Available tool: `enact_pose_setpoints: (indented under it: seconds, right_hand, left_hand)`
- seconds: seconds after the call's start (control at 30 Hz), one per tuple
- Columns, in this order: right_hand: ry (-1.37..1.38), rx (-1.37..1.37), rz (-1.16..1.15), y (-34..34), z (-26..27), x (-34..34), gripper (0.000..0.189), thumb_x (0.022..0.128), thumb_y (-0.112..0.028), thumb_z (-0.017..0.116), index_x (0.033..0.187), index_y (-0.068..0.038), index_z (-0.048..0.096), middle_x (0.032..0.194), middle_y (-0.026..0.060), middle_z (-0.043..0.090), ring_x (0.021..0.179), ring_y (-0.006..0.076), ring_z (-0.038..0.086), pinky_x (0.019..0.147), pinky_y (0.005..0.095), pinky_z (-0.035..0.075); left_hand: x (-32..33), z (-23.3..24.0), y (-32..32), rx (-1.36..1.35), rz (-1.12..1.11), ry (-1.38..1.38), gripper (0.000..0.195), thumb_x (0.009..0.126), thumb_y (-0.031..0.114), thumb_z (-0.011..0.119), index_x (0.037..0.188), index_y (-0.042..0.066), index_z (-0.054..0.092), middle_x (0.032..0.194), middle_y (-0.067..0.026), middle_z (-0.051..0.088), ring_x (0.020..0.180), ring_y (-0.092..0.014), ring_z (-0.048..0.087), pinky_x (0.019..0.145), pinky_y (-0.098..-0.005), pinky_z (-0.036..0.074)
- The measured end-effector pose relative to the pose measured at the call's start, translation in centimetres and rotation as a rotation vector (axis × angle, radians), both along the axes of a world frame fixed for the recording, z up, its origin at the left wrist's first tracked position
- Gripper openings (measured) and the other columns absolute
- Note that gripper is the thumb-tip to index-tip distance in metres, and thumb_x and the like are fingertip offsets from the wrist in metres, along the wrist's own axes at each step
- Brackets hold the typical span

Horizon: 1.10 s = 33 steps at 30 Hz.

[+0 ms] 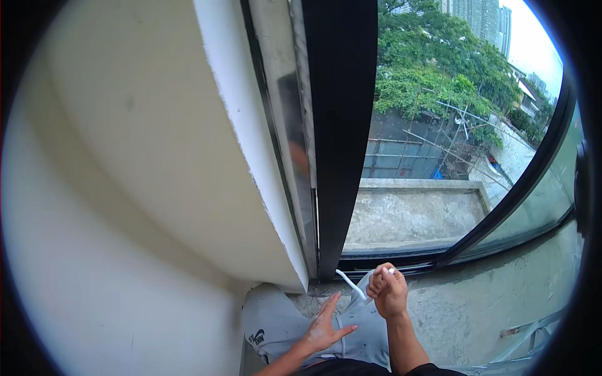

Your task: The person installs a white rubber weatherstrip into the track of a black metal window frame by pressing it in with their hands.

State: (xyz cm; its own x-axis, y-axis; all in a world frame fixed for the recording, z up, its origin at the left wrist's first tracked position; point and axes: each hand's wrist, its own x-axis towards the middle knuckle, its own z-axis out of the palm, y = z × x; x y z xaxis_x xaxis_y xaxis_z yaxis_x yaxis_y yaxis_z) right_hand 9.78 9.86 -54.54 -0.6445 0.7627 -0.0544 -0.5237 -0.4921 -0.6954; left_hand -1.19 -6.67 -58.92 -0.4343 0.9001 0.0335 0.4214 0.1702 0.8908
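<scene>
My right hand (pixel 389 289) is closed around a white flexible strip (pixel 350 283), whose curved length runs out to the left towards the foot of the black window frame. A small white end of it shows at the top of the fist. To the left, my left hand (pixel 324 328) hangs over my grey trousers (pixel 277 312) with thumb and fingers apart and nothing in it. White residue marks the back of that hand. The black frame upright (pixel 338 141) rises just beyond both hands.
A cream wall (pixel 141 141) with a rough white edge (pixel 244 141) stands at left. Glass panes and a black bottom track lie ahead, with a concrete ledge (pixel 414 216) outside. Rough concrete floor (pixel 442 319) spreads at right, where a metal frame partly wrapped in clear film (pixel 531 336) lies.
</scene>
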Motion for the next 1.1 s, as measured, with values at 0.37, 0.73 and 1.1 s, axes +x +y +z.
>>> enact_pose_setpoints:
  seconds: [0.37, 0.73, 1.1]
  right_hand:
    - [-0.318, 0.084, -0.109, -3.8, -6.6, 0.6, 0.024, 0.104, -0.023, 0.060, 0.110, 0.001, 0.062, 0.088, 0.0073, 0.066, 0.078, 0.0131, 0.061, 0.069, 0.0282, 0.052]
    - [-0.601, 0.006, -0.765, 5.2, -14.2, 12.8, 0.018, 0.101, -0.020, 0.063, 0.089, -0.006, 0.061, 0.071, -0.0012, 0.057, 0.062, 0.0066, 0.052, 0.056, 0.0230, 0.045]
    - [-1.036, 0.188, -0.727, 1.8, -19.5, 14.2, 0.017, 0.099, -0.015, 0.064, 0.086, -0.004, 0.061, 0.068, -0.0037, 0.054, 0.057, 0.0051, 0.047, 0.054, 0.0219, 0.038]
  left_hand:
    - [-3.3, -5.3, -1.0, -0.332, -0.341, -0.226, 0.034, 0.099, 0.016, 0.065, 0.128, -0.001, 0.061, 0.102, -0.0089, 0.075, 0.102, -0.019, 0.070, 0.097, -0.0322, 0.050]
    - [-10.0, 0.5, -0.3, -0.173, -0.068, -0.567, 0.029, 0.102, 0.007, 0.056, 0.128, -0.003, 0.060, 0.108, -0.0145, 0.074, 0.108, -0.021, 0.068, 0.100, -0.0347, 0.048]
    - [-9.0, 10.7, 7.1, 0.455, 0.214, 0.337, 0.025, 0.097, -0.003, 0.061, 0.121, -0.009, 0.059, 0.096, -0.0130, 0.066, 0.089, -0.022, 0.071, 0.084, -0.0351, 0.061]
